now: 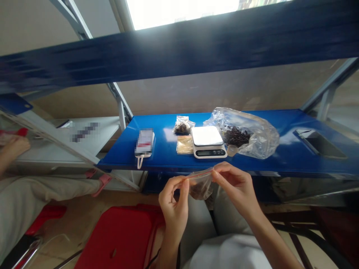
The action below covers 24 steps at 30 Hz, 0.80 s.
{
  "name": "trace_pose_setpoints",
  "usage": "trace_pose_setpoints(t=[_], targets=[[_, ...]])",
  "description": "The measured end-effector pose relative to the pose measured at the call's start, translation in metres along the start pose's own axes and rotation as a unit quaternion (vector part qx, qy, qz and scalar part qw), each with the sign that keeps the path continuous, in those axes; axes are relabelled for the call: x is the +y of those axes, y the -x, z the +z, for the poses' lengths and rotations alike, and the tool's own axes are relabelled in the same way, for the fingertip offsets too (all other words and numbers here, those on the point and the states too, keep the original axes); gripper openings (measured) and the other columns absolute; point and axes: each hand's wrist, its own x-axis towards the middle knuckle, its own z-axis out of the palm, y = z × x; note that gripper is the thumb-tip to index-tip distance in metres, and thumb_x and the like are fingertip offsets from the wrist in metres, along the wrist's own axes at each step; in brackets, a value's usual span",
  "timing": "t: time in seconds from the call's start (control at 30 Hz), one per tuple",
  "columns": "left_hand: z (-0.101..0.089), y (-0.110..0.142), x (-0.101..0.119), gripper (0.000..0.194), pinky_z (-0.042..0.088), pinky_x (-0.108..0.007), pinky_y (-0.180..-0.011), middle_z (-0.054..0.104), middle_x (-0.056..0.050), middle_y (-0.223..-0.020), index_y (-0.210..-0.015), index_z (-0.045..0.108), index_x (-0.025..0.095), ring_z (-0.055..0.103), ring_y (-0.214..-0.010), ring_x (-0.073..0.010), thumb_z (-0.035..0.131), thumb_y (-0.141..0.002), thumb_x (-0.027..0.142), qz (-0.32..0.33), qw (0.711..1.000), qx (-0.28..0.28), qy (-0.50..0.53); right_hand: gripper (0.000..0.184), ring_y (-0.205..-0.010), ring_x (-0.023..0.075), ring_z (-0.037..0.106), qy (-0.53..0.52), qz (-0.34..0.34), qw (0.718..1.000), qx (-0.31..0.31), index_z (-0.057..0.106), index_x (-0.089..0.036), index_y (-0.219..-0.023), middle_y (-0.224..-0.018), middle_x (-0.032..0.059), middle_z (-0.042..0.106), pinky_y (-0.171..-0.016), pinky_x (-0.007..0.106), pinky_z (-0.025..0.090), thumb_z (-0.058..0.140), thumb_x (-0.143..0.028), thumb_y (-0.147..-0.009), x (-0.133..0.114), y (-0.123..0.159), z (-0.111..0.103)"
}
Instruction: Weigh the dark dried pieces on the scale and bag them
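Observation:
My left hand [174, 205] and my right hand [232, 185] pinch the top edge of a small clear zip bag [200, 185] from either side, just below the front edge of a blue metal shelf [165, 149]. The bag has a red-lined seal and holds dark pieces. On the shelf sit a white digital kitchen scale [208, 141], a small bag of dark pieces [183, 126], a flat pale packet [184, 145] and a large clear plastic bag [252, 136] of dark pieces. A white box with a strap [145, 143] lies to the left.
A phone [319, 144] lies at the shelf's right end, and a blue crossbeam [179, 48] spans above. A red stool [117, 239] stands below my left hand. At far left are another person's hand [14, 149] and grey-trousered leg [36, 190].

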Motion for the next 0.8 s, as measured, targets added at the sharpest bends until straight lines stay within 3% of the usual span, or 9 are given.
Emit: trace_pose_setpoints(t=[0.23,0.37,0.63,0.8], targets=[[-0.012,0.0,0.0,0.007,0.05,-0.019,-0.059,0.067,-0.003,-0.068,-0.077,0.065,0.016,0.063,-0.062,-0.0119,0.058,-0.08,0.015,0.052,0.998,-0.001,-0.021,0.01,-0.087,0.0171,0.057,0.046,-0.034,0.998,-0.025,0.061,-0.022,-0.077,-0.092,0.0054,0.06,-0.07,0.026,0.046,0.057,-0.028,-0.083,-0.004,0.004,0.012],[-0.015,-0.004,-0.003,0.01,0.051,-0.021,-0.058,0.067,-0.004,-0.068,-0.076,0.066,0.015,0.063,-0.062,-0.0136,0.058,-0.08,0.019,0.044,0.999,-0.006,-0.023,0.011,-0.095,0.0193,0.055,0.065,-0.044,0.997,-0.019,0.06,-0.022,-0.081,-0.098,0.0072,0.058,-0.078,0.029,0.046,0.053,-0.029,-0.086,-0.002,0.006,0.019],[-0.016,-0.018,-0.005,0.013,0.053,-0.023,-0.054,0.069,-0.005,-0.065,-0.071,0.07,0.015,0.064,-0.057,-0.0157,0.066,-0.074,0.026,0.014,1.0,-0.01,-0.004,0.011,-0.097,0.0211,0.053,0.11,-0.078,0.991,0.024,0.059,-0.022,-0.081,-0.097,0.0082,0.058,-0.079,0.032,0.045,0.053,-0.029,-0.086,-0.011,0.001,0.02],[-0.008,-0.019,-0.005,0.007,0.053,-0.022,-0.055,0.07,-0.003,-0.068,-0.072,0.071,0.017,0.065,-0.058,-0.0152,0.069,-0.072,0.023,0.022,0.999,-0.025,0.011,0.013,-0.098,0.0213,0.054,0.108,-0.073,0.991,0.019,0.059,-0.022,-0.076,-0.095,0.0073,0.059,-0.08,0.033,0.044,0.054,-0.03,-0.085,-0.023,-0.005,0.018]])
